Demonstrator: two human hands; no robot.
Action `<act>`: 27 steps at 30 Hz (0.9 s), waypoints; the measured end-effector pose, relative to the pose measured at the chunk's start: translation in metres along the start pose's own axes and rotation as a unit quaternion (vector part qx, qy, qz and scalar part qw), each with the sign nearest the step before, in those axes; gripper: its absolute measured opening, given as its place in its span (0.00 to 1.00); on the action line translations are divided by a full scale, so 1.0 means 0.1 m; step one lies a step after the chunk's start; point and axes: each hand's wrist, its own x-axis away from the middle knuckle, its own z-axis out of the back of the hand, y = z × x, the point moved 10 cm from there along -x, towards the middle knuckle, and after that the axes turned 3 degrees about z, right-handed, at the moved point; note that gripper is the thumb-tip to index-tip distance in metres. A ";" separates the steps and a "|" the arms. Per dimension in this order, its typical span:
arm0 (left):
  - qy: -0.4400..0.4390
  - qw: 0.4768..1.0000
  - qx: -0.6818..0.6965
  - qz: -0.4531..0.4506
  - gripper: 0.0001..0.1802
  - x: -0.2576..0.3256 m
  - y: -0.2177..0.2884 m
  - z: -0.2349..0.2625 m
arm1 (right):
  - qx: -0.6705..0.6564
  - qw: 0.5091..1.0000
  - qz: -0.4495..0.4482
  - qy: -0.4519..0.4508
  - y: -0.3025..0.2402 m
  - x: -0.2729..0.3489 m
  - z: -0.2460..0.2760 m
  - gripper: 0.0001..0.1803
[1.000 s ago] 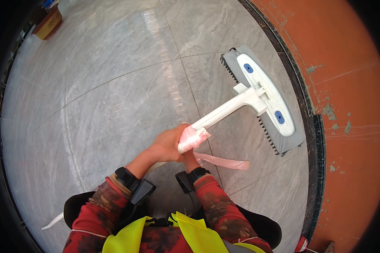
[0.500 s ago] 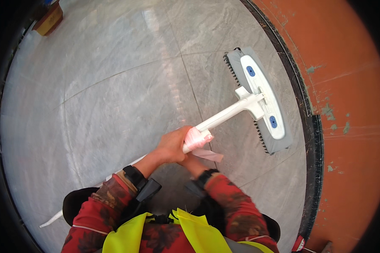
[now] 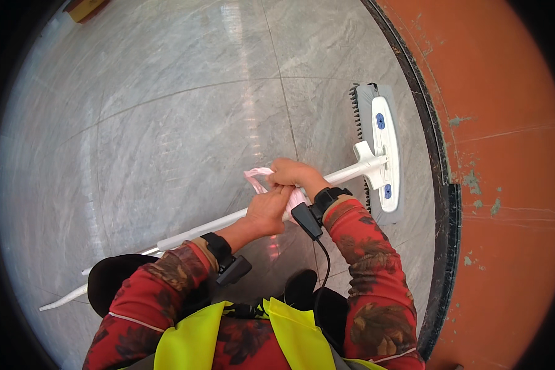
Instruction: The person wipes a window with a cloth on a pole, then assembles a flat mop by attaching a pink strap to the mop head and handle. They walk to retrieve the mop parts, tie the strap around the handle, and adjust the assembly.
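Note:
A flat mop has a white head plate [image 3: 385, 135] with two blue ovals and a grey pad [image 3: 365, 108] fringed along one edge. Its white pole [image 3: 345, 174] runs down to the lower left, past my hands. My left hand [image 3: 266, 211] is closed round the pole at its middle. Just beyond it, my right hand [image 3: 295, 172] pinches a pale pink strip [image 3: 257, 179], whose loop sticks out on the left. More of the pink material is wrapped round the pole, partly hidden under my right wrist.
Grey tiled floor [image 3: 166, 135] lies around the mop. A dark border strip [image 3: 435, 142] curves along the right, with worn orange-red floor [image 3: 505, 123] beyond. A second white rod end [image 3: 65, 299] shows at lower left. A yellow and red object [image 3: 83, 9] sits at the top left.
My right hand has come from beneath the pole to its far side, drawing the loose pink strip over to the left. The mop head has turned slightly and sits nearer the dark border.

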 end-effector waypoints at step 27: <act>0.021 0.962 0.259 -0.086 0.16 0.00 0.13 0.14 | -0.295 0.784 0.198 0.509 -1.20 1.89 0.07 0.22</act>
